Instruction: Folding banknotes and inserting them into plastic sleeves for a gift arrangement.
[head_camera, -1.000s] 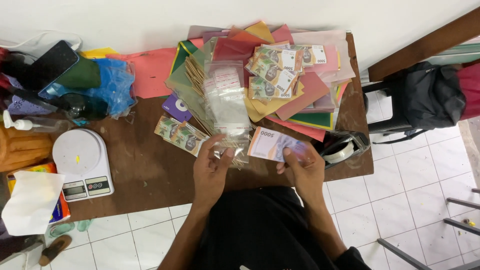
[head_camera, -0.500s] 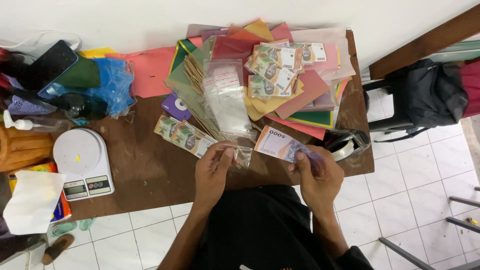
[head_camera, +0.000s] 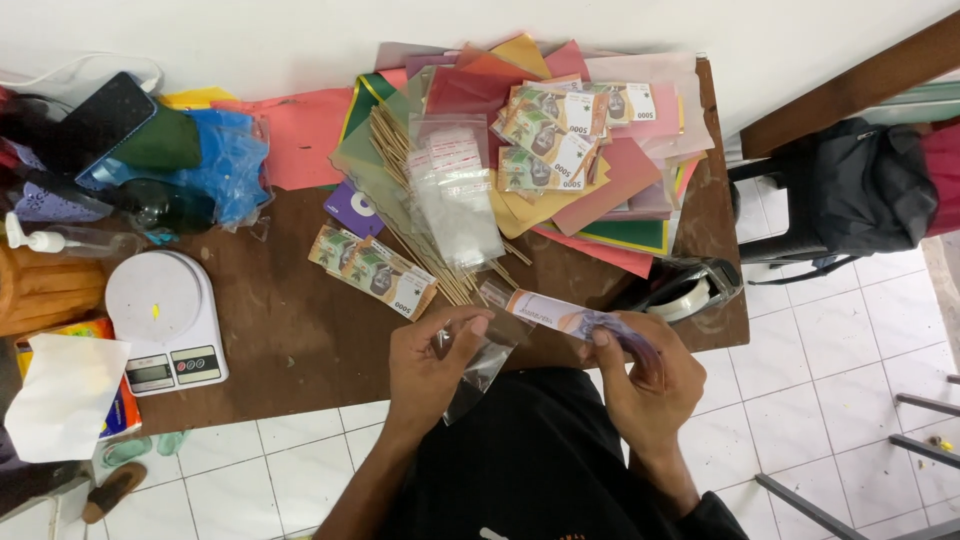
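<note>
Banknote (head_camera: 575, 322) is getting pinched in the right hand (head_camera: 640, 385), its far end tucked under the fingers so it's hard to see. Left hand (head_camera: 432, 365) is pinching a clear bag (head_camera: 482, 365), nearly see-through. Both are hovering over the bench (head_camera: 290, 330) front edge, bare wood to the left. Long axis is running left-right, tilting down rightward.

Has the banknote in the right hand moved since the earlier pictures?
Yes. The banknote has dropped lower and tilted, away from the stack of coloured paper, nearer the table edge.
</note>
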